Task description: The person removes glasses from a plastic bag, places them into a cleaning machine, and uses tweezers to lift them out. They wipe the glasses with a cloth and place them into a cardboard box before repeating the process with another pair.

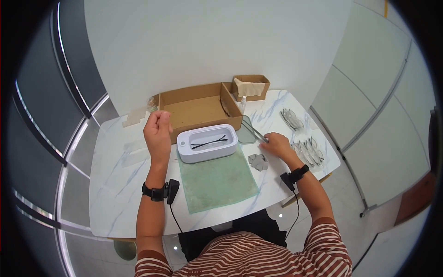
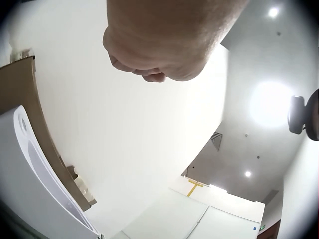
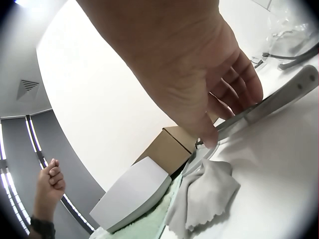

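My left hand (image 1: 158, 134) is raised over the table's left part, its fingers curled into a fist with nothing seen in it. To the right, my right hand (image 1: 277, 145) pinches the near end of grey metal tongs (image 3: 279, 97) between thumb and fingers. The tongs' far end reaches over a greenish flat tray (image 1: 245, 137). Between the hands stands a white ultrasonic cleaner (image 1: 207, 158) with its basin uncovered, and thin dark glasses (image 1: 210, 143) lie in it. A crumpled grey cloth (image 3: 212, 196) rests on the table just below the right hand.
A green mat (image 1: 217, 187) lies under and before the cleaner. Behind stand a long cardboard box (image 1: 189, 111), a smaller box (image 1: 251, 97) with cloth, and a spray bottle (image 1: 242, 105). Bagged glasses (image 1: 310, 152) lie at right, a glass jar (image 1: 151, 105) at back left.
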Demonstrator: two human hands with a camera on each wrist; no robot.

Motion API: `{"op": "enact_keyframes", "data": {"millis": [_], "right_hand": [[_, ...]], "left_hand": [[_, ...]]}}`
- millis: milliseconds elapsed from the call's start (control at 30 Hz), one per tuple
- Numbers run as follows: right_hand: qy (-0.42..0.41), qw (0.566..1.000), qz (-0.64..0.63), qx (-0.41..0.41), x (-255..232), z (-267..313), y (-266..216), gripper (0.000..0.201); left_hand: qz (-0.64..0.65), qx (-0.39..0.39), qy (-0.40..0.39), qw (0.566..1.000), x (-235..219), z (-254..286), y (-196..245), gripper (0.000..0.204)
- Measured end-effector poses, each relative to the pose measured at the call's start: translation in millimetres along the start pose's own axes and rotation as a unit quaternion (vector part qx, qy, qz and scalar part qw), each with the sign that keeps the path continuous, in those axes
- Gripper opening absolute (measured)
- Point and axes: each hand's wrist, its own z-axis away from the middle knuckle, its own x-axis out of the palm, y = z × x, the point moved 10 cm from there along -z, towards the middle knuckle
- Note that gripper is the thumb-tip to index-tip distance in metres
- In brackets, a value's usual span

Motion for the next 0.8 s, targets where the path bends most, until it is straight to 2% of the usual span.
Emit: {"op": "enact_keyframes", "data": {"millis": [100, 167, 267, 300, 333, 367, 400, 433, 467, 500, 533, 567, 633, 667, 700, 800], "right_hand": [[0.024, 1.000, -0.007, 0.003, 2, -3, 0, 0.034], [0.022, 1.000, -0.011, -0.012, 5, -6, 5, 0.035], [0.052, 0.998, -0.024, -0.014, -10, 1, 22, 0.034], [0.077, 0.994, -0.072, -0.005, -24, 8, 32, 0.033], [0.103, 0.987, -0.120, 0.004, -39, 15, 36, 0.033], [0.098, 0.988, -0.117, 0.001, -50, 22, 30, 0.033], [0.080, 0.967, -0.238, 0.034, -59, 29, 33, 0.033], [0.062, 0.930, -0.355, 0.068, -66, 37, 35, 0.034], [0.061, 0.931, -0.353, 0.071, -75, 42, 31, 0.034], [0.051, 0.937, -0.344, 0.036, -85, 43, 18, 0.036], [0.042, 0.941, -0.335, 0.000, -94, 43, 3, 0.038], [0.045, 0.941, -0.334, 0.002, -103, 44, -5, 0.038], [-0.029, 0.965, -0.250, -0.070, -105, 42, -48, 0.037], [-0.041, 0.975, -0.200, -0.091, -110, 44, -67, 0.035], [-0.038, 0.974, -0.201, -0.093, -111, 39, -75, 0.035], [-0.045, 0.976, -0.076, -0.200, -105, 28, -108, 0.033]], "left_hand": [[-0.020, -0.009, -0.015, 1.000, -6, -6, -9, 0.018], [-0.096, 0.024, -0.040, 0.994, -4, -7, -8, 0.018], [-0.216, 0.021, -0.067, 0.974, -3, -6, -3, 0.015], [-0.273, 0.028, -0.090, 0.957, 1, -5, 1, 0.016], [-0.274, 0.022, -0.085, 0.958, -2, -6, 4, 0.016], [-0.307, -0.007, -0.120, 0.944, 2, -6, -2, 0.018], [-0.338, -0.035, -0.157, 0.927, 6, -3, -10, 0.021], [-0.337, -0.038, -0.157, 0.928, 5, -2, -12, 0.021], [-0.363, -0.043, -0.194, 0.910, 10, 2, -18, 0.025], [-0.389, -0.045, -0.232, 0.890, 16, 5, -24, 0.029], [-0.387, -0.044, -0.235, 0.891, 16, 7, -27, 0.029], [-0.401, -0.014, -0.265, 0.877, 22, 13, -30, 0.035], [-0.416, 0.019, -0.292, 0.861, 27, 23, -34, 0.041], [-0.427, 0.018, -0.319, 0.846, 31, 28, -38, 0.047], [-0.438, 0.018, -0.345, 0.830, 33, 33, -42, 0.053], [-0.455, 0.008, -0.366, 0.812, 37, 39, -48, 0.060]]}}
